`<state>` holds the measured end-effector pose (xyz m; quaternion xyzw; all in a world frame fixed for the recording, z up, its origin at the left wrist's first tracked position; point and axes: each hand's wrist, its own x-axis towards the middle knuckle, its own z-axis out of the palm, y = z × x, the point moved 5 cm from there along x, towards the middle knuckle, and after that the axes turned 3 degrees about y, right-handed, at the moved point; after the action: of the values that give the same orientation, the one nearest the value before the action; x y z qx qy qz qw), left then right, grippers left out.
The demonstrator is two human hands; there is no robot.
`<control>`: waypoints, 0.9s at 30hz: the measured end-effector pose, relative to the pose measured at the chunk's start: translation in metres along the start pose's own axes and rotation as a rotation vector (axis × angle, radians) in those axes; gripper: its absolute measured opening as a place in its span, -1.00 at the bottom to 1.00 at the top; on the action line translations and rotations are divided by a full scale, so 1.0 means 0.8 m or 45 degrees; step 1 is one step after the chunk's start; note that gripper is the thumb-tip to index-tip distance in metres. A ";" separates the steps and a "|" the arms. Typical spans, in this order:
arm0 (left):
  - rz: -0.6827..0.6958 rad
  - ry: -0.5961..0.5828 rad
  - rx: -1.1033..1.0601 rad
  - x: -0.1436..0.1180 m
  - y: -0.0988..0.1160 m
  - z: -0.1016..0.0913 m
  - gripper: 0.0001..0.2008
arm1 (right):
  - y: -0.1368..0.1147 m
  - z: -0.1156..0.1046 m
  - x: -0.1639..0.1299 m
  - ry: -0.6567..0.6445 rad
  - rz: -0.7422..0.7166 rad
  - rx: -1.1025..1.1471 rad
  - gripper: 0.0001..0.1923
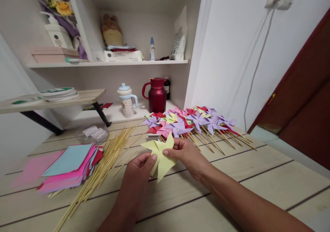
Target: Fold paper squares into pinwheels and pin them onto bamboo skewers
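A yellow paper pinwheel [164,159] with pointed blades is held up over the table between my two hands. My left hand [140,172] pinches its left side between thumb and fingers. On the other side, my right hand [189,158] grips it with the thumb near the centre. No stick shows on this pinwheel. Behind it lies a pile of finished pinwheels [198,120] in purple, red, pink and yellow, their sticks pointing toward me. To the left are a bundle of thin wooden sticks [103,166] and a stack of coloured paper sheets [68,161].
A clear round dish [81,135] with small white packets sits behind the paper. A small raised shelf [90,94] carries white round lids. Farther back stand a pale cup [128,105] and a dark red jug [157,96]. A small grey object [154,136] lies just behind the pinwheel.
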<state>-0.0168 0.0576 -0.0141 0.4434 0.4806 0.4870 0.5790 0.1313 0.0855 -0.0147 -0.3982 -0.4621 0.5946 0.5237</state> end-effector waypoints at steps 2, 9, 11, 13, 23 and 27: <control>0.014 0.008 0.022 0.000 0.000 -0.002 -0.72 | 0.002 -0.001 0.001 0.011 0.018 0.001 -0.64; 0.008 0.103 0.043 0.001 -0.001 -0.007 -0.71 | 0.003 0.000 0.002 0.000 -0.013 -0.059 -0.69; 0.014 0.128 0.036 0.003 -0.003 -0.008 -0.71 | 0.002 0.001 0.001 -0.016 -0.028 -0.093 -0.72; 0.012 0.153 0.030 0.005 -0.006 -0.010 -0.70 | 0.001 0.002 0.001 -0.020 -0.040 -0.124 -0.75; 0.018 0.216 0.172 -0.001 0.006 -0.009 -0.77 | 0.000 0.008 -0.004 -0.043 -0.030 -0.148 -0.84; 0.004 0.242 0.164 -0.001 0.006 -0.009 -0.80 | 0.000 0.008 -0.005 -0.013 -0.047 -0.220 -0.87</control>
<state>-0.0244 0.0575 -0.0102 0.4323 0.5630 0.4957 0.5003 0.1261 0.0804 -0.0129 -0.4302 -0.5217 0.5449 0.4958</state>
